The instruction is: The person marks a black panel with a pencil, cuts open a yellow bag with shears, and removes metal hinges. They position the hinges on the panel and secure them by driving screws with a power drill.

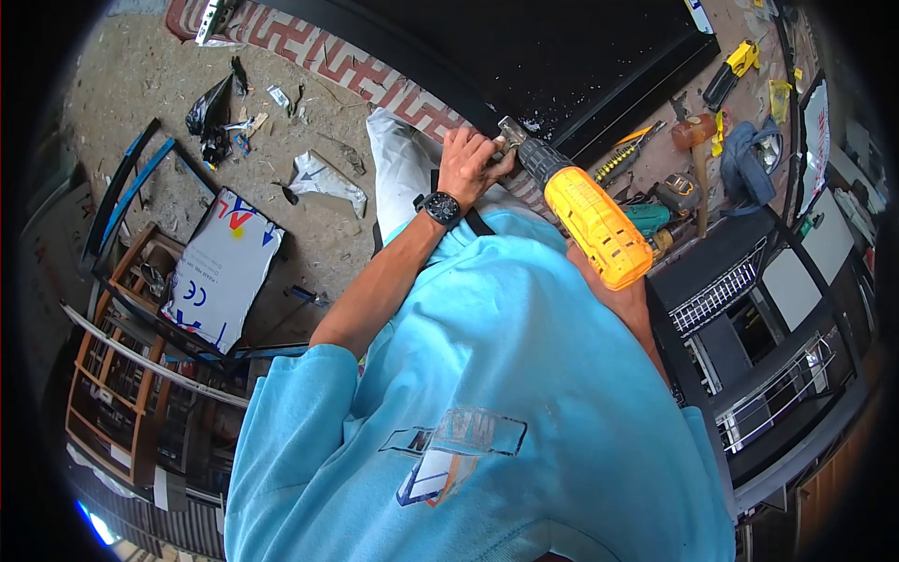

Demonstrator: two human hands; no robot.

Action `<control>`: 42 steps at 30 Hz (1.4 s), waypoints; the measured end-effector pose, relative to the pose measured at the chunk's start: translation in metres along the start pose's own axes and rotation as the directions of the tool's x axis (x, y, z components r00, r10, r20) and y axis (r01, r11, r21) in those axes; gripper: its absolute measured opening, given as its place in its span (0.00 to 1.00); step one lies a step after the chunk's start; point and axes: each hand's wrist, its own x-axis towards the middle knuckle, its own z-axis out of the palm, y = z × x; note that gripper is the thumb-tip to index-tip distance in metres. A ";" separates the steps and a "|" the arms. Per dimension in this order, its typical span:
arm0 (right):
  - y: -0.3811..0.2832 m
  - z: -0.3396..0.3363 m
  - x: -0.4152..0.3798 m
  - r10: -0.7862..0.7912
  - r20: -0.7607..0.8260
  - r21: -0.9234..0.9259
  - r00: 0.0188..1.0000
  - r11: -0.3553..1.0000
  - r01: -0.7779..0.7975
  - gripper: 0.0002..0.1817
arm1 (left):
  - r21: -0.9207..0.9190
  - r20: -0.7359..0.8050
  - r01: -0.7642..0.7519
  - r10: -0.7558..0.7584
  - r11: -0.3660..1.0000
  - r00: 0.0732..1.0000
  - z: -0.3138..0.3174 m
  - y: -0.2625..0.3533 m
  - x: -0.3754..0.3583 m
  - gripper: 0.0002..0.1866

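Note:
My right hand (pixel 613 292) is wrapped round a yellow and black cordless drill (pixel 595 225), which hides most of the fingers. The drill's chuck points up and left toward my left hand (pixel 473 167), whose fingers are pinched together close to the drill's tip. What lies between those fingertips is too small to make out. Just beyond both hands lies a large black framed panel (pixel 524 56), with pale flecks scattered on its surface near the corner. A patterned red and white cloth (pixel 346 66) shows beneath its near edge.
On the right lie a mallet (pixel 695 131), a row of drill bits (pixel 618 164), a green power tool (pixel 648 218) and a yellow-and-black tool (pixel 732 73). A printed white board (pixel 225 272) leans at left. Black plastic (pixel 211 117) and scraps litter the floor.

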 end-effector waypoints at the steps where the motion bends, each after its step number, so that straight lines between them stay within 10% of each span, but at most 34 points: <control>1: -0.007 -0.001 0.003 0.089 0.003 0.107 0.996 0.990 -0.089 0.19 | 0.006 -0.002 -0.005 0.005 1.000 1.000 0.000 -0.001 0.000 0.13; 6: -0.026 -0.008 0.015 0.027 0.110 -0.151 0.994 0.989 -0.010 0.18 | 0.037 -0.010 0.002 -0.002 0.999 1.000 0.000 0.000 -0.001 0.14; 10: -0.042 -0.005 0.025 0.300 0.091 -0.012 0.950 0.954 -0.300 0.40 | 0.027 -0.008 0.033 -0.032 0.999 0.999 -0.003 0.002 -0.003 0.19; 42: -0.054 -0.031 0.071 0.174 0.285 -0.368 0.942 0.928 -0.060 0.31 | 0.049 0.111 0.131 -0.136 0.990 0.984 -0.009 0.009 0.009 0.17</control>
